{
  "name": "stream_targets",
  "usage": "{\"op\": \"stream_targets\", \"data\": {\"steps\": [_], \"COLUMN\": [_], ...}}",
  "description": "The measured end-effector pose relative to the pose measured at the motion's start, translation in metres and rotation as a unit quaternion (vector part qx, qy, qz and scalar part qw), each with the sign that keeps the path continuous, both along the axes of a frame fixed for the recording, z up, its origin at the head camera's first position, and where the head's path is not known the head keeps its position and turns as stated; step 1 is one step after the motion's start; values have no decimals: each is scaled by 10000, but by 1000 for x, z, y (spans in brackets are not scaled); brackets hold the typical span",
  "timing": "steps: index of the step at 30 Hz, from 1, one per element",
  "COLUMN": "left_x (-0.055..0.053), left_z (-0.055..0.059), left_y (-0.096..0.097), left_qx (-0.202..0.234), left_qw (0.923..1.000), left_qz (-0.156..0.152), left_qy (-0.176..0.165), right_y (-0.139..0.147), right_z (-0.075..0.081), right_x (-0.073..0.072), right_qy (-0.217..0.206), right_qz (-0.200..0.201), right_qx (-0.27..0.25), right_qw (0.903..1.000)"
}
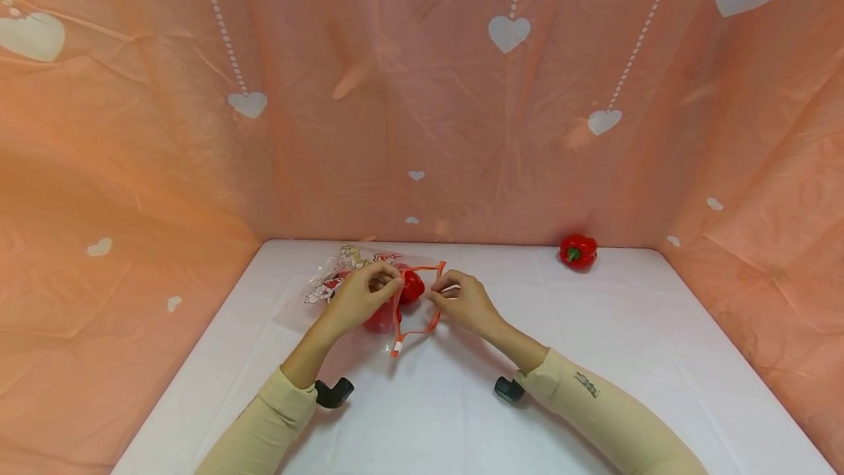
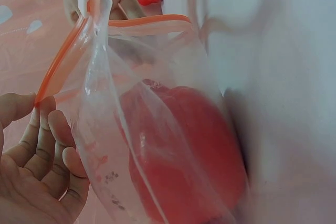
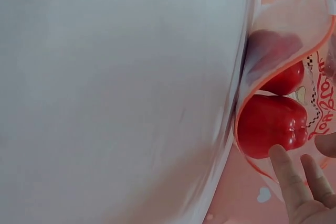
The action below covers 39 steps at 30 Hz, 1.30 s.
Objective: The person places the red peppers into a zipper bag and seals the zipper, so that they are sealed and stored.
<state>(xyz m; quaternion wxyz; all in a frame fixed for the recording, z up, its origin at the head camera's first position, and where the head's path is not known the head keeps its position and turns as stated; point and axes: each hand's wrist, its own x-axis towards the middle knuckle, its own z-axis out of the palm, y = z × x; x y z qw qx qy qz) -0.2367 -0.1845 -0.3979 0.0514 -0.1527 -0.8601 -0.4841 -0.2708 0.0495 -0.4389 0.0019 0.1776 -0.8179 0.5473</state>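
Note:
A clear zip bag [image 1: 313,306] with printed pictures and an orange zip rim lies on its side, its mouth facing right. Inside it are red bell peppers [image 3: 273,124], at least two showing. My left hand [image 1: 365,295] pinches the orange rim between thumb and fingertip on the bag's left side of the mouth. At the opposite side of the mouth is my right hand [image 1: 464,303], fingers reaching into the opening near a pepper. In the right wrist view, its thumb and fingers stand apart. A white slider [image 2: 82,1] sits at one end of the zip.
Another red bell pepper [image 1: 579,252] with a green stem stands at the back right of the white table [image 1: 593,358]. Orange cloth with white hearts [image 1: 461,130] hangs round the table's back and sides. Dark wrist devices [image 1: 335,393] stick out beside both forearms.

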Motion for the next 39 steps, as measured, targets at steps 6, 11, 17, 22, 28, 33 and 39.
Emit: {"op": "stream_targets", "data": {"steps": [6, 11, 17, 22, 28, 33, 39], "left_x": [1, 0, 1, 1, 0, 0, 1], "left_z": [1, 1, 1, 0, 0, -1, -1], "left_y": [0, 0, 1, 2, 2, 2, 3], "left_qx": [-30, -12, 8, 26, 41, 30, 12], "left_qw": [10000, 10000, 10000, 9999, 9999, 9999, 9999], "left_qz": [20, 14, -15, 27, 21, 31, 33], "left_qy": [-40, -54, -45, -112, -99, -91, -123], "right_y": [10, 22, 38, 50, 65, 78, 97], "right_z": [2, 3, 2, 3, 3, 2, 0], "right_x": [1, 2, 1, 1, 0, -2, -7], "right_qy": [-22, 22, 215, 337, 386, 400, 440], "right_qz": [2, 44, 10, -74, -218, -322, -397], "right_qx": [-103, -13, 174, 337, 495, 567, 602], "right_qw": [9999, 10000, 9996, 9988, 9978, 9971, 9964]}}
